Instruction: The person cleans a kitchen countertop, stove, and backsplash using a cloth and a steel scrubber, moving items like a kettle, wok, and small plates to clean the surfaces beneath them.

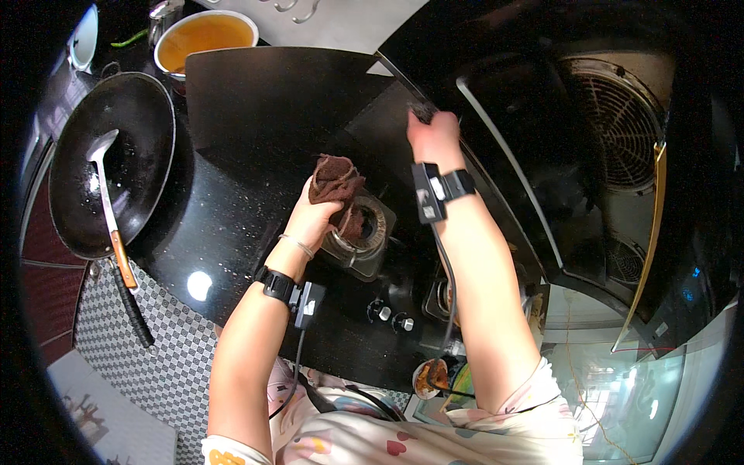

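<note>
My left hand grips a bunched brown cloth above the cooktop. Part of the cloth hangs over a gas burner and hides some of its ring. Stretched further out, my right hand is blurred and closed around a dark scrubbing pad, perhaps steel wool. It is at the dark glossy panel behind the cooktop, close to the range hood's lower edge; whether the pad touches the panel I cannot tell. Small pale crumbs dot the cooktop.
On the left sits a black wok with a metal spatula in it. Behind it stands a white bowl of orange-brown liquid. The range hood overhangs the right side. Two knobs and a small food bowl are nearer me.
</note>
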Available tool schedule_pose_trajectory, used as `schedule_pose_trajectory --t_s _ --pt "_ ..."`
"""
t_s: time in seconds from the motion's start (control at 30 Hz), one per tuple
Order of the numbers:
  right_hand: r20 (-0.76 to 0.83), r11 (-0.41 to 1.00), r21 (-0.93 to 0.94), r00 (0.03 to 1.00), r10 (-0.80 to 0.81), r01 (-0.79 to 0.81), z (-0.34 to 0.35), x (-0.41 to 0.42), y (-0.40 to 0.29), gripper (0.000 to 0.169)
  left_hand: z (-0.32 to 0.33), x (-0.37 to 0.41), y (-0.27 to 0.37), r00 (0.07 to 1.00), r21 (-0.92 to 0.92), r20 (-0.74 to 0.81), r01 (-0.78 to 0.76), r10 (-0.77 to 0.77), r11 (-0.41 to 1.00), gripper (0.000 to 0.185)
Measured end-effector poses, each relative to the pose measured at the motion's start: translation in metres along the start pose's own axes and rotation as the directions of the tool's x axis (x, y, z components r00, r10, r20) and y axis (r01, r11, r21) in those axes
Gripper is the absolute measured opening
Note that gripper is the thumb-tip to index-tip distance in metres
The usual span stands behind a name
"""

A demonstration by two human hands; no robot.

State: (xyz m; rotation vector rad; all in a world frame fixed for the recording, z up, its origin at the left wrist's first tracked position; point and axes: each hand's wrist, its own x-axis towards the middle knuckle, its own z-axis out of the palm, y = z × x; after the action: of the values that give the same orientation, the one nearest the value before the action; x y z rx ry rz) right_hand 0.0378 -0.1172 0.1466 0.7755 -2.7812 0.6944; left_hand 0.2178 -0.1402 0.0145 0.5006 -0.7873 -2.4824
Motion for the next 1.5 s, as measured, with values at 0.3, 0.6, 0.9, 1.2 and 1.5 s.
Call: schedule_pose_trajectory --t_s 0.3,0.6,0.9,1.2,1.5 --pt "0.078 0.993 -0.121 0.997 0.000 0.009 -0.008 0.011 0.085 0.038 -0.022 0.004 0.017 1.000 -0.061 0.011 -0.012 0.013 0.998 0.061" --pt "0.053 0.968 0.250 0.998 -0.046 0.032 0.057 0.026 -0.019 0.030 -0.040 0.011 0.030 0.998 -0.031 -0.058 0.015 -0.016 0.999 0.063" --pt "0.438 -0.387 0.859 0.873 0.213 -0.336 0.049 0.047 0.044 0.031 -0.032 0.014 0.044 0.998 -0.024 -0.060 0.001 -0.003 1.000 0.058" --pt "0.295 0.008 0.955 0.952 -0.077 -0.296 0.084 0.061 0.050 0.030 -0.022 0.026 0.023 0.999 -0.036 -0.042 0.004 -0.006 0.999 0.059" --pt "0.299 -0.029 0.953 0.929 0.217 -0.300 0.006 0.023 0.171 0.028 0.026 0.028 -0.036 0.998 -0.074 0.060 0.035 -0.031 0.997 0.061"
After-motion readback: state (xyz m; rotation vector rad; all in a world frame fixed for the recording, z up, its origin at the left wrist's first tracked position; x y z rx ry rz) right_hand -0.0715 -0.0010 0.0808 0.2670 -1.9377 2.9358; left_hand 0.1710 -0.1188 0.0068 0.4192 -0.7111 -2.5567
